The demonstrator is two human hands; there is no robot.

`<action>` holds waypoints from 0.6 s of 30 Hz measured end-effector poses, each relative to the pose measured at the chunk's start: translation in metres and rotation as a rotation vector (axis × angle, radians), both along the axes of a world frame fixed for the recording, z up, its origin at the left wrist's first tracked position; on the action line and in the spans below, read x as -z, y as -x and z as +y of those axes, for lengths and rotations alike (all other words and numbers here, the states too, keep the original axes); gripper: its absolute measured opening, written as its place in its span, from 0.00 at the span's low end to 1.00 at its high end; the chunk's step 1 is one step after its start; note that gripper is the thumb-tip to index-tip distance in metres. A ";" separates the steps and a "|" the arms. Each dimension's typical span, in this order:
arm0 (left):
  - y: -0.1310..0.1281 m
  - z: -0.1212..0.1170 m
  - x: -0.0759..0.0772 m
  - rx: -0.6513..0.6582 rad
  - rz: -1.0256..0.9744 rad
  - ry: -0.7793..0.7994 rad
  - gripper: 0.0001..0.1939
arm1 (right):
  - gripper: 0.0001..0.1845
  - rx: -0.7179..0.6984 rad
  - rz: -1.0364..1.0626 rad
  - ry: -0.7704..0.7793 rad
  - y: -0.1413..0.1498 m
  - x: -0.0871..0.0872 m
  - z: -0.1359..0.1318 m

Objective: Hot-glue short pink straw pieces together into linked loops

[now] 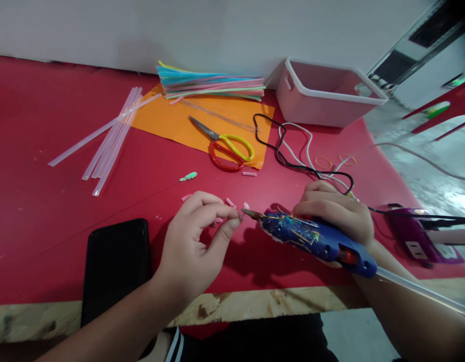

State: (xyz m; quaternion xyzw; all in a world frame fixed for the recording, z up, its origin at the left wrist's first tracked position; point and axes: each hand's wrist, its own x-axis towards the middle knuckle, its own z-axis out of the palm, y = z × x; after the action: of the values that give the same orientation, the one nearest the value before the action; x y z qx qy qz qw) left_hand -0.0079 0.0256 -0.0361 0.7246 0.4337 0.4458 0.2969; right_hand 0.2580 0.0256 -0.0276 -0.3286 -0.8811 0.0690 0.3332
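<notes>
Working below mid-frame scissors [215, 136], left hand [197, 246] pinched closed, right hand [334, 213] clamped on glue gun [306, 235], we aimed its slanting length upper-left.

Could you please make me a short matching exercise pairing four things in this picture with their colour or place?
Things:
1. Glue gun
2. Scissors
3. Phone
4. Plastic bin

Descriptions:
A. Pink with a white rim
B. One red and one yellow handle loop
C. Held in the right hand
D. Black, lying to the left of the left hand

Right pairs: 1-C, 2-B, 3-D, 4-A.
</notes>
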 end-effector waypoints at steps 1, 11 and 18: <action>0.000 0.000 0.000 0.004 -0.002 -0.002 0.05 | 0.14 -0.001 0.000 -0.008 0.000 0.000 0.000; 0.001 -0.001 0.000 0.022 -0.030 -0.004 0.05 | 0.14 0.021 0.030 -0.034 0.002 0.000 -0.001; 0.001 -0.001 -0.001 0.034 -0.036 0.019 0.06 | 0.17 0.015 0.033 -0.048 0.000 0.000 0.001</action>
State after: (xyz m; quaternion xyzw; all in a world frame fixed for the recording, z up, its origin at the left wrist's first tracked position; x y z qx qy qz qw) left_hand -0.0086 0.0248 -0.0348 0.7209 0.4201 0.4495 0.3188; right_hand 0.2578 0.0265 -0.0278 -0.3260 -0.8744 0.0507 0.3557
